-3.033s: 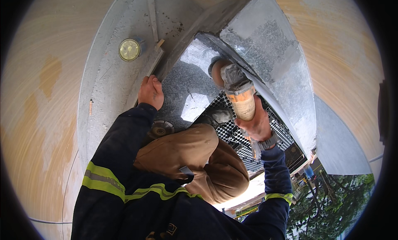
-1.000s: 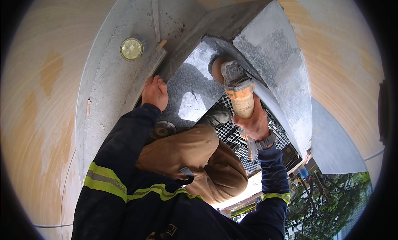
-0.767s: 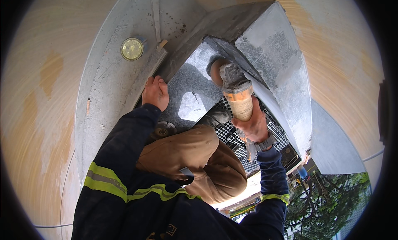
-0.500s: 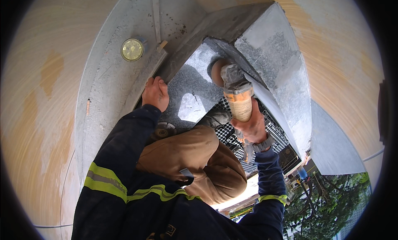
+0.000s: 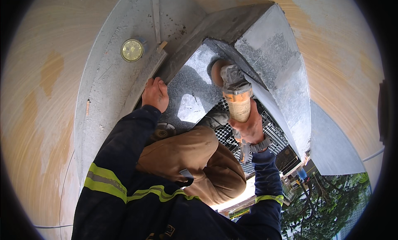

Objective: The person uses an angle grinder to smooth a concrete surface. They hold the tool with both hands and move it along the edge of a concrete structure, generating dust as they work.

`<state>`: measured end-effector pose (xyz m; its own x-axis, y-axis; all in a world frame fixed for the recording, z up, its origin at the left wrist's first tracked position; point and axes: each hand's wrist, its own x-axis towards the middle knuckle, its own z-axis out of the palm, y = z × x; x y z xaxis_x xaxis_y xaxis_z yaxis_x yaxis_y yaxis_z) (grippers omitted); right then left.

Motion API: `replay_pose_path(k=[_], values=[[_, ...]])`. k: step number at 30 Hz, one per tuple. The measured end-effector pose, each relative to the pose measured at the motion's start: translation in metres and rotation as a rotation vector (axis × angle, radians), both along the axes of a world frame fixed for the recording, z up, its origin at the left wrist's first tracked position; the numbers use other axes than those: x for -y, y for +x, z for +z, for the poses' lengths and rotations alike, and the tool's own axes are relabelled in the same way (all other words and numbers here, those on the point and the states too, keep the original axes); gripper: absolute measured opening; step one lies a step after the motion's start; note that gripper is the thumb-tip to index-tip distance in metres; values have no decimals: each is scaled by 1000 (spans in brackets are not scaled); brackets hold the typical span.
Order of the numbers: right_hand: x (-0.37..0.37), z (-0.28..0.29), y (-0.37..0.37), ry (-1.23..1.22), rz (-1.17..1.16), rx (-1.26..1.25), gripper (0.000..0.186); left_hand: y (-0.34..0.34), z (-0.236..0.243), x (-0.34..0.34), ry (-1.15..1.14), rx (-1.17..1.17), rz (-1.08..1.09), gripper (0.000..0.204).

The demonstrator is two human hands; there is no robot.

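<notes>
My right hand (image 5: 249,124) is wrapped round the body of an angle grinder (image 5: 239,107), orange and dusty, with tan wrapping on its grip. The grinder's reddish-brown disc (image 5: 217,73) stands at the inner corner where a grey metal plate (image 5: 192,108) meets the sloping side panel (image 5: 271,45). Shadow hides whether the disc touches the surface. To the left, my left hand (image 5: 156,95) is closed over the edge of a grey ledge (image 5: 143,80), fingers curled. Close below that hand, a second round disc (image 5: 162,131) lies beside my bent knee.
A round tin (image 5: 132,50) with a yellowish top rests on the left grey surface. A small wooden piece (image 5: 162,46) sits at the ledge's far end. Black perforated grating (image 5: 271,134) lies under my right forearm. Curved tan walls (image 5: 41,95) rise on both sides; tree foliage (image 5: 327,207) shows lower right.
My right hand and the rear of the grinder have shifted slightly left, while the disc stays near the same corner. My left hand has barely moved.
</notes>
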<state>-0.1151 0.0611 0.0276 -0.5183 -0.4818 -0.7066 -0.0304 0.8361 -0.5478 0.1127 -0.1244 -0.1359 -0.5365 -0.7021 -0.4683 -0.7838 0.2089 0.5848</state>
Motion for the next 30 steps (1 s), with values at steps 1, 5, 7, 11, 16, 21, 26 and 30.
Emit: replay_pose_path(k=[1, 5, 7, 11, 16, 21, 26, 30], values=[[0, -1, -1, 2, -4, 1, 75, 0, 0, 0, 3, 1, -1, 30], [-6, -6, -4, -7, 18, -31, 78, -2, 1, -1, -2, 10, -9, 31], [-7, -6, -4, -29, 9, -30, 79, -1, 0, -1, 6, 15, -16, 31], [-1, -2, -4, -18, 7, 1, 78, 1, 0, -1, -3, 15, -4, 29], [-1, -2, -4, -4, 51, -34, 75, -1, 0, -2, -3, -4, 0, 27], [-2, -4, -3, -45, 34, -12, 73, -1, 1, -1, -2, 1, 0, 28], [3, 0, -6, 17, 55, -27, 77, 1, -2, -1, -14, -18, 0, 29], [-2, 0, -6, -20, 46, -26, 76, 0, 0, -1, -5, -15, -4, 30]])
